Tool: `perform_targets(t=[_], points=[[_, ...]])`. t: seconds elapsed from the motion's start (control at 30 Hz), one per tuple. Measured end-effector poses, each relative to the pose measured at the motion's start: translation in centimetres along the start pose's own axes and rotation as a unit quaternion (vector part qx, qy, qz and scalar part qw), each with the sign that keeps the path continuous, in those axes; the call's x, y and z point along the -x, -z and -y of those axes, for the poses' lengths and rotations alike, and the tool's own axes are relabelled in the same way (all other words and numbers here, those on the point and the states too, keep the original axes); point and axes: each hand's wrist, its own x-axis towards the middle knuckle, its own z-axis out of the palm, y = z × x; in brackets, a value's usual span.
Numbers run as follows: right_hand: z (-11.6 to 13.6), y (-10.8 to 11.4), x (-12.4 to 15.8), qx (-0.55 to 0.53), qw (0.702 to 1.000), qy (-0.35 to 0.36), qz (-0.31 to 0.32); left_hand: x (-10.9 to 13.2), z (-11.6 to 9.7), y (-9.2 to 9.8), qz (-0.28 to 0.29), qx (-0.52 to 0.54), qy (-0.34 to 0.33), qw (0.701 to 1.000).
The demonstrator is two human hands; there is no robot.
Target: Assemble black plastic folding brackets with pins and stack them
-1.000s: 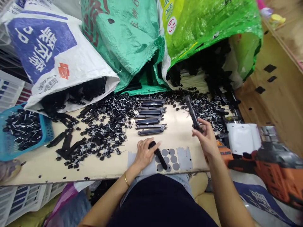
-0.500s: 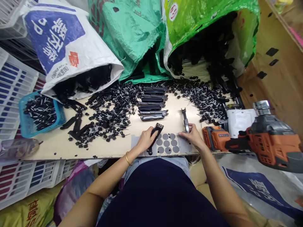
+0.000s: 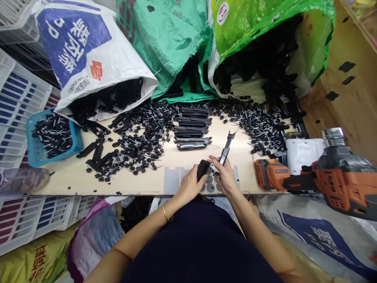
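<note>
Two hands near each other over table in head view; left hand wrapped round black part, fingers closed on it; right hand holds forked black part between thumb and fingers, fork end foremost; whether parts touch, cannot tell; grey discs beneath; row of long black parts beyond; orange power tool at right.

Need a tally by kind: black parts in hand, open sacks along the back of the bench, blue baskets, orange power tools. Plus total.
Long black plastic parts in hand: 2 (one in the left hand, a fork-tipped one in the right hand)
Open plastic sacks: 3 (white-and-blue, teal, lime-green)
Blue plastic basket: 1
Orange-and-black power tool: 1
Total: 7
</note>
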Motion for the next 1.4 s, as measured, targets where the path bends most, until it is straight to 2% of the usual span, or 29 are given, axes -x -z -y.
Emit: perform_targets(t=[0.13, 0.33, 0.53, 0.63, 0.7, 0.8, 0.9, 0.97, 1.03, 1.1, 1.13, 1.2, 1.27, 1.33, 1.4], points=[[-0.7, -0.5, 0.3, 0.006, 1.0, 0.01, 0.026, 0.2, 0.0, -0.1, -0.017, -0.029, -0.03, 0.999], [-1.0, -0.8, 0.5, 0.002, 0.998, -0.043, 0.047, 0.7, 0.1, 0.4, 0.0, -0.075, -0.024, 0.997], [-1.4, -0.4, 0.1, 0.039, 0.998, 0.011, 0.044, 1.1, -0.7, 1.8, 0.062, -0.134, 0.002, 0.989], [-1.6, -0.5, 0.3, 0.039, 0.998, 0.017, 0.047, 1.5, -1.6, 1.6, 0.064, -0.165, 0.017, 0.984], [-1.9, -1.0, 0.5, 0.023, 0.999, 0.027, 0.039, 1.8, -2.2, 1.0, 0.046, -0.181, 0.037, 0.982], [-2.6, -1.8, 0.8, 0.003, 0.999, 0.051, -0.004, 1.9, -2.5, 0.3, 0.027, -0.194, 0.056, 0.979], [-2.4, -1.7, 0.8, -0.014, 0.999, 0.038, -0.025, 1.6, -1.9, 0.6, 0.056, -0.198, 0.038, 0.978], [-1.5, -1.0, 0.8, -0.031, 0.999, -0.017, 0.028, 1.7, -1.3, 1.2, 0.091, -0.197, 0.001, 0.976], [-0.2, -0.2, 0.8, -0.049, 0.989, -0.081, 0.113, 2.1, -1.1, 1.5, 0.118, -0.194, -0.033, 0.973], [0.8, 0.3, 0.9, -0.058, 0.977, -0.115, 0.171, 2.7, -1.4, 1.3, 0.116, -0.198, -0.031, 0.973], [1.2, 0.2, 0.9, -0.054, 0.976, -0.115, 0.178, 3.0, -1.7, 0.9, 0.103, -0.2, -0.016, 0.974], [1.4, -0.4, 1.2, -0.028, 0.984, -0.092, 0.15, 3.4, -2.4, 0.1, 0.07, -0.193, 0.019, 0.979], [1.3, -1.4, 1.4, -0.016, 0.997, -0.039, 0.067, 3.4, -3.0, -0.6, 0.043, -0.177, 0.033, 0.983], [1.1, -2.2, 1.5, -0.03, 0.999, 0.021, -0.013, 3.2, -3.4, -0.8, 0.024, -0.168, 0.016, 0.985], [1.2, -2.7, 1.4, -0.033, 0.999, 0.04, -0.011, 3.0, -3.4, -0.6, 0.011, -0.176, -0.016, 0.984]])
